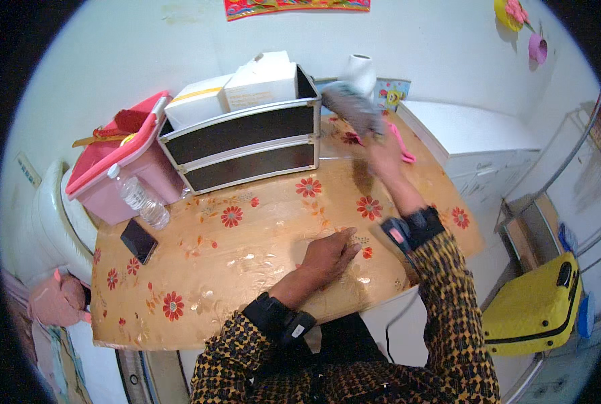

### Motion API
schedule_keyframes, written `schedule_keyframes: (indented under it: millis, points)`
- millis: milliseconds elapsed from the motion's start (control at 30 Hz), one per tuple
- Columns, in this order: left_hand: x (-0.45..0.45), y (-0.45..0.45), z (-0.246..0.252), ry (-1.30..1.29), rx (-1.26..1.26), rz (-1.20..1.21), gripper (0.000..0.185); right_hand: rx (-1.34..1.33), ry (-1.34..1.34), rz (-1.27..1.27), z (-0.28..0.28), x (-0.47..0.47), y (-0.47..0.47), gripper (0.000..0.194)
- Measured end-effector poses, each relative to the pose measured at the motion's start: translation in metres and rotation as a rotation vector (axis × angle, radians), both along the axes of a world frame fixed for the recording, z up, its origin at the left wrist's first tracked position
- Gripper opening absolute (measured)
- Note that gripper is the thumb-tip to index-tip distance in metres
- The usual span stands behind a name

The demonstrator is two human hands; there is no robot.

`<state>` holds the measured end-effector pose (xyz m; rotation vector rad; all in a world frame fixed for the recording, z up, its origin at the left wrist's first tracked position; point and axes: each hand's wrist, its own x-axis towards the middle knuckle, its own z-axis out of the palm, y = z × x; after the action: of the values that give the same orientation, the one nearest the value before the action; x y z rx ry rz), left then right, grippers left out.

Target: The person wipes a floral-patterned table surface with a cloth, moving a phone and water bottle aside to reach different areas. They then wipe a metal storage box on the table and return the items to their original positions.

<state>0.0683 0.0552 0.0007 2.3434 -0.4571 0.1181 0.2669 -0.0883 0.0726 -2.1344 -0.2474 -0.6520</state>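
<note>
My right hand [383, 151] reaches to the back right of the table and grips a greyish object [353, 107], blurred by motion; its kind I cannot tell. Behind it stands a white vase-like container [359, 73]. A bright pink cord or strap [401, 144] lies on the tabletop beside the right hand. My left hand [328, 255] rests at the table's near middle, fingers loosely curled, with nothing visible in it. Beneath both hands spreads a flower-patterned table cover [270, 227]. Dark bands with small devices are on both wrists.
A black case with silver edges [245, 141] holds white boxes [262, 83]. To its left are a pink plastic bin [124, 187], a clear plastic bottle [141, 199] and a smartphone [139, 241]. A white cabinet [472, 129] adjoins at right; a yellow suitcase [530, 308] stands below.
</note>
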Motion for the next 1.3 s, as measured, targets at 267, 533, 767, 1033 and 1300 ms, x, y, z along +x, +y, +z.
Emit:
schedule_keyframes:
  millis: [267,533,767,1033,1300]
  points:
    - [0.0,0.0,0.003,0.018,0.011,-0.041,0.043,-0.855,0.055,0.192,-0.08,0.124,0.084,0.037]
    - [0.004,-0.003,0.007,0.08,0.091,-0.069,0.041,-0.845,0.144,0.267,-0.073,0.194,0.097,0.045]
    - [-0.001,0.0,0.006,-0.051,0.043,-0.072,0.039,-0.828,0.018,0.355,-0.076,0.148,0.002,0.043]
    - [-0.002,0.0,0.003,-0.107,0.055,-0.068,0.039,-0.937,0.22,-0.008,-0.055,0.106,-0.163,0.042]
    - [0.002,-0.003,0.006,0.06,0.058,-0.031,0.039,-1.006,0.112,-0.011,-0.076,0.188,-0.129,0.034]
